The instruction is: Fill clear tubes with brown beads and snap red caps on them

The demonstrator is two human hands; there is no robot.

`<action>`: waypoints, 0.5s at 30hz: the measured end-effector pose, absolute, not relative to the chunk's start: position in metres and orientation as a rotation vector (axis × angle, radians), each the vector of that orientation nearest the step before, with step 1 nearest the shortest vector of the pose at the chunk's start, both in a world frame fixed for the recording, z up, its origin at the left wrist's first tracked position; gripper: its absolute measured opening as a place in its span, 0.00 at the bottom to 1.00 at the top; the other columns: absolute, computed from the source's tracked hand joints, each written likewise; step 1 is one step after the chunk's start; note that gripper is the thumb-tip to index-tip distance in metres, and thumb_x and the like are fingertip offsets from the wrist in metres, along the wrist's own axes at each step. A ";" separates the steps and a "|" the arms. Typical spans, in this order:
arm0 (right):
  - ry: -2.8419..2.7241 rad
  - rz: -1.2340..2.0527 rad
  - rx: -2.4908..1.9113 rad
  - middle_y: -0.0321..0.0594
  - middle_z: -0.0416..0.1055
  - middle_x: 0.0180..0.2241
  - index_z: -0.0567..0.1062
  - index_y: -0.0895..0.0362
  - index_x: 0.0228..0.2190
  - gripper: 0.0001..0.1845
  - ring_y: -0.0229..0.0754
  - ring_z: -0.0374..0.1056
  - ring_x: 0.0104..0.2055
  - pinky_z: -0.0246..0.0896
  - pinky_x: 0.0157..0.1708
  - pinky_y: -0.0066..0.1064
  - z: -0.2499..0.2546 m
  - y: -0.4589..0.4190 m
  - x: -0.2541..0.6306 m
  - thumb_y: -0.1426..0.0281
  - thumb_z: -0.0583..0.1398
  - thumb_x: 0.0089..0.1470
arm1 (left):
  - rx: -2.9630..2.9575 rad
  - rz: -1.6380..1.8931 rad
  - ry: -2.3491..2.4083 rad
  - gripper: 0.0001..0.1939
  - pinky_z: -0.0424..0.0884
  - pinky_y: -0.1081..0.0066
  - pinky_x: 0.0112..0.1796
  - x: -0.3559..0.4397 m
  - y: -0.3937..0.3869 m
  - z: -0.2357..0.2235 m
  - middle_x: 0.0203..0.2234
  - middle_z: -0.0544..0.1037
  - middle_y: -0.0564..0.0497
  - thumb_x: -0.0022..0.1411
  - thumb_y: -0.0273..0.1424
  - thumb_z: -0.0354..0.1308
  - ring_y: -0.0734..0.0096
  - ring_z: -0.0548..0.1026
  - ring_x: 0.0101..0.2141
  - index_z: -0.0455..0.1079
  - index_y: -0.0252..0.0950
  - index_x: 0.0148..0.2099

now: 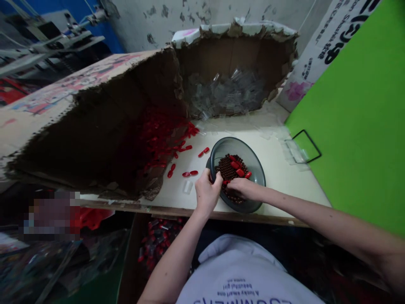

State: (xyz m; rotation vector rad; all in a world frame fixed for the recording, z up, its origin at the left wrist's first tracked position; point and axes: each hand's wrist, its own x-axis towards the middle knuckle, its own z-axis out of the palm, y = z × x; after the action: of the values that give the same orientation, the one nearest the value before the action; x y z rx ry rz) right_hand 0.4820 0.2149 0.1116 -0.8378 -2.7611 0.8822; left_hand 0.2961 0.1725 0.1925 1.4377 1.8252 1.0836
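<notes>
A dark grey bowl (253, 160) sits at the front edge of a pale table (278, 177). Inside it lies a pile of small dark round beads (226, 169) with a few red capsule-shaped pieces (239, 172) on top. My left hand (207, 192) grips the bowl's near left rim, fingers curled over the edge. My right hand (243, 188) reaches into the bowl from the right, fingers closed down among the beads and red pieces; what they pinch is hidden.
A torn cardboard box (95, 126) lies open on the left, spilling red pieces (167, 139) onto the table. A second torn box (234, 63) behind holds clear plastic parts (228, 93). A green panel (357, 118) stands at the right. More red parts (158, 240) lie below the table.
</notes>
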 end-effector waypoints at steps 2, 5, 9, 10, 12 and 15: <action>-2.654 0.975 -0.884 0.40 0.74 0.34 0.74 0.58 0.35 0.11 0.40 0.69 0.36 0.63 0.37 0.29 0.116 0.212 0.472 0.81 0.59 0.48 | 1.437 1.077 1.817 0.18 0.51 0.76 0.24 0.297 0.171 0.194 0.15 0.54 0.61 0.57 0.36 0.55 0.79 0.55 0.19 0.50 0.38 0.23; -2.497 1.057 -0.973 0.37 0.75 0.33 0.73 0.58 0.37 0.10 0.39 0.70 0.34 0.64 0.36 0.28 0.120 0.208 0.460 0.78 0.59 0.50 | 1.432 1.071 1.798 0.18 0.51 0.76 0.23 0.294 0.167 0.192 0.15 0.55 0.61 0.58 0.37 0.55 0.79 0.55 0.19 0.50 0.38 0.24; -2.038 1.384 -1.035 0.37 0.75 0.33 0.72 0.58 0.36 0.08 0.40 0.71 0.35 0.66 0.38 0.30 0.124 0.204 0.452 0.70 0.62 0.51 | 1.380 1.080 1.770 0.14 0.54 0.76 0.25 0.281 0.157 0.178 0.17 0.58 0.60 0.59 0.37 0.54 0.78 0.57 0.21 0.56 0.38 0.26; -1.897 1.469 -1.038 0.37 0.75 0.33 0.72 0.58 0.34 0.10 0.40 0.71 0.36 0.66 0.39 0.31 0.126 0.204 0.451 0.68 0.64 0.49 | 1.354 1.086 1.767 0.13 0.55 0.76 0.25 0.276 0.154 0.172 0.18 0.59 0.60 0.59 0.37 0.53 0.78 0.58 0.21 0.57 0.37 0.27; -1.704 1.560 -1.036 0.37 0.75 0.33 0.72 0.57 0.33 0.13 0.41 0.71 0.36 0.66 0.41 0.33 0.130 0.204 0.451 0.66 0.67 0.46 | 1.283 1.108 1.771 0.13 0.55 0.76 0.25 0.266 0.147 0.157 0.18 0.59 0.59 0.60 0.38 0.53 0.77 0.58 0.22 0.59 0.37 0.27; -1.527 1.605 -1.017 0.38 0.75 0.34 0.72 0.57 0.33 0.16 0.41 0.72 0.37 0.67 0.43 0.37 0.137 0.203 0.452 0.65 0.68 0.44 | 1.141 1.136 1.774 0.14 0.55 0.76 0.23 0.254 0.138 0.133 0.18 0.59 0.59 0.59 0.40 0.54 0.77 0.58 0.21 0.60 0.37 0.27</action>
State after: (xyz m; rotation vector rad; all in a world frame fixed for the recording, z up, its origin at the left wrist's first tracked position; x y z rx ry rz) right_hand 0.4523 0.2032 0.1365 -1.0165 -1.5269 1.6051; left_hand 0.2538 0.1380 0.1331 1.1414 1.7744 1.1358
